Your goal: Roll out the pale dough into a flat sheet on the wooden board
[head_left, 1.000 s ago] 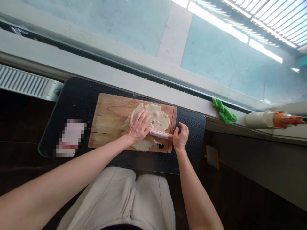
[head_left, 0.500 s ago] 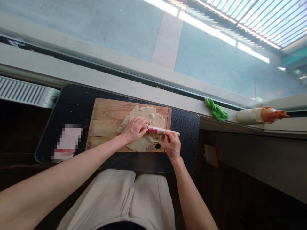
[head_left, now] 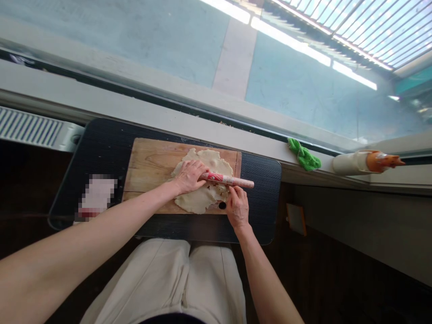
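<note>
A sheet of pale, ragged-edged dough [head_left: 195, 200] is spread over a wooden cutting board [head_left: 148, 157]. Across it lies a red-and-white printed tube [head_left: 232, 180], slightly slanted, its right end reaching past the board. My left hand [head_left: 191, 176] is closed over the tube's left end, on top of the dough. Just below the tube's right part, my right hand [head_left: 238, 207] is off it, with fingers bent and pinched at the dough's torn right edge. Its fingertips are small here, and the exact grip is partly hidden. Small tears show in the dough near these fingers.
The board rests on a black table [head_left: 259, 207]. A blurred-out pale item [head_left: 97, 193] lies at its left. On the window sill are a green cloth [head_left: 305, 155] and a white bottle with an orange top [head_left: 354, 163]. A radiator [head_left: 33, 128] stands at the left.
My right hand has let go of the tube's right end and moved down and left to the dough's edge. The tube has turned, showing more red print.
</note>
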Motion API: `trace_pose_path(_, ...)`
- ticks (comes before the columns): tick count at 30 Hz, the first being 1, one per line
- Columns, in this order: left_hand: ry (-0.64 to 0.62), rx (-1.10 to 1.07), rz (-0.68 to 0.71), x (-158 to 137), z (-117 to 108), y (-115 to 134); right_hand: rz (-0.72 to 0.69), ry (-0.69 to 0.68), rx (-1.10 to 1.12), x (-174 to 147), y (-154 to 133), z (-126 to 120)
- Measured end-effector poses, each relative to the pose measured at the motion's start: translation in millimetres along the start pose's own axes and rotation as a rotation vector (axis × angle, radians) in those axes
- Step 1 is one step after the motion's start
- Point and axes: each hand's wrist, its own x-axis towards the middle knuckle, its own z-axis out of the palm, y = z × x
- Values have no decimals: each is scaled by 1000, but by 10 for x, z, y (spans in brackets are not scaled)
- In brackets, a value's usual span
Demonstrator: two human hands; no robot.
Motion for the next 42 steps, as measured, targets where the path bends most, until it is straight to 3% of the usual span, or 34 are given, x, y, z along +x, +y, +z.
trace_pose_path(7,-188,-183,-4,244,-202,-87,-1,-157,-64,65,-72,-58)
trace_pose_path(10,-242,-316,-177,339,-324,-47,31,-126,-25,122,-120,-98)
trace_pose_path(12,-191,-351,-286,331,-378,-25,47,-107,30,201,-172,-73)
trace_pose_path(19,13,-242,-261,-204,-432,-286,196,-309,55,569,-342,10)
trace_pose_path(25,188,75,-463,-805,-380,-661,147,-347,184,697,-475,16)
trace_pose_path(29,176,209,-577,-989,-372,-828,192,-431,135,782,-599,97)
trace_pose_path(32,122,228,-594,-1000,-428,-888,154,-441,190,757,-558,-41)
trace_pose_path(35,210,213,-604,-1022,-474,-792,215,-341,259,513,-403,-199)
trace_pose_path(38,254,-13,-667,-1119,-375,-480,369,-410,308,94,-298,-153)
trace_pose_path(40,168,-333,-814,-1190,-231,-205,426,-429,398,-166,-326,-21)
trace_pose_path(42,184,-591,-1015,-1221,-87,44,472,-396,480,-321,-415,106)
